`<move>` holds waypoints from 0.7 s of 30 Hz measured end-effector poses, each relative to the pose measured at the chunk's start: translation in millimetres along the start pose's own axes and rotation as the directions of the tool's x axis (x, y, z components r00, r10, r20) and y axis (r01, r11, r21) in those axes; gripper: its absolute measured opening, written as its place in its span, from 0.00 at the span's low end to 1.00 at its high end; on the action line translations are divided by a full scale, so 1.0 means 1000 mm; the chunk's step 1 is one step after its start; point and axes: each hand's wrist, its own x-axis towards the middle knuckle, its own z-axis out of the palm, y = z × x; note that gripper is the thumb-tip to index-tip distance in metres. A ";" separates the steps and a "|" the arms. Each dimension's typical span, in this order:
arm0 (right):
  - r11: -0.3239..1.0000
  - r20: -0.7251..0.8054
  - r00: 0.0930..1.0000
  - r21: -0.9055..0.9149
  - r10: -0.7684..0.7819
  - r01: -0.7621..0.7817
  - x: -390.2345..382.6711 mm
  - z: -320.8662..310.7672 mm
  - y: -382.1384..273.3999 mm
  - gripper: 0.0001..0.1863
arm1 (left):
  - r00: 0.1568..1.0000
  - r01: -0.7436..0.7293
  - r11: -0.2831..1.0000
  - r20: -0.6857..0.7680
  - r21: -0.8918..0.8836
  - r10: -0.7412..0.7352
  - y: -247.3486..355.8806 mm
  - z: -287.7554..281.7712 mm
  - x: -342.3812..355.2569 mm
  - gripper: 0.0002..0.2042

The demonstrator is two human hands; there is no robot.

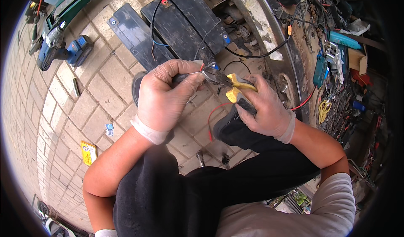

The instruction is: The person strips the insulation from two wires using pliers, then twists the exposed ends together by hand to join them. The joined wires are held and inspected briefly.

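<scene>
Both of my hands wear thin translucent gloves and meet in front of me above the paving. Pinched between the thumb and fingers of my left hand (pixel 162 93) is a dark cable (pixel 181 77), with a short red wire (pixel 202 67) showing near its end. My right hand (pixel 269 110) is closed around pliers with yellow and grey handles (pixel 240 85). Their metal jaws are at the cable's end; I cannot tell whether they bite on a wire. Just beyond my hands lie black batteries (pixel 174 26), and a loose black cable with thin blue and brown ends hangs over them.
A blue cordless drill (pixel 52 51) lies at the far left, with a yellow packet (pixel 89 152) nearer. A red lead (pixel 210 127) rests between my shoes. On the right, a metal-edged bench (pixel 294 64) carries tangled wires, tools and a coiled yellow cord (pixel 324 110).
</scene>
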 end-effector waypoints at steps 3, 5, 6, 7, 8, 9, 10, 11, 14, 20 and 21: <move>0.998 -0.045 0.997 0.027 0.055 -0.054 -0.001 0.006 -0.001 0.21 | 1.000 -0.005 1.000 -0.021 0.005 0.005 0.002 0.002 -0.001 0.06; 0.999 -0.070 0.997 0.031 0.043 -0.041 -0.002 0.007 0.000 0.20 | 0.999 0.015 1.000 -0.032 -0.012 -0.015 0.004 0.003 -0.001 0.06; 0.999 -0.082 0.996 0.034 0.034 -0.031 -0.002 0.008 0.001 0.19 | 0.999 0.020 0.999 -0.035 -0.030 -0.021 0.005 0.004 -0.001 0.07; 0.999 -0.080 0.996 0.028 0.029 -0.026 -0.002 0.008 0.002 0.19 | 0.999 0.027 1.000 -0.033 -0.011 -0.027 0.006 0.004 -0.002 0.06; 1.000 -0.078 0.997 0.024 0.020 -0.018 -0.002 0.008 0.003 0.19 | 0.999 0.028 1.000 -0.029 0.000 -0.028 0.006 0.003 -0.002 0.06; 1.000 -0.082 0.997 0.028 0.014 -0.012 -0.002 0.007 0.003 0.19 | 0.999 0.030 0.999 -0.026 0.011 -0.030 0.007 0.003 -0.002 0.06; 1.000 -0.083 0.997 0.020 0.000 0.001 -0.001 0.007 0.004 0.19 | 0.999 0.033 0.999 -0.027 0.008 -0.032 0.007 0.003 -0.002 0.05; 1.000 -0.089 0.996 0.019 -0.010 0.012 -0.001 0.006 0.003 0.19 | 0.999 0.035 0.999 -0.028 0.006 -0.034 0.007 0.003 -0.002 0.05; 0.999 -0.015 0.999 0.009 0.043 -0.042 -0.001 0.002 0.000 0.19 | 0.999 0.037 0.999 -0.040 0.024 -0.036 0.006 0.002 -0.001 0.05; 0.998 -0.028 1.000 -0.062 0.003 -0.005 0.003 -0.005 -0.005 0.21 | 0.998 -0.032 0.993 -0.050 0.111 0.037 0.001 0.001 -0.002 0.04; 0.997 -0.011 1.000 -0.077 0.016 -0.017 0.003 -0.006 -0.006 0.21 | 0.997 -0.045 0.992 -0.055 0.119 0.051 -0.001 0.001 -0.002 0.04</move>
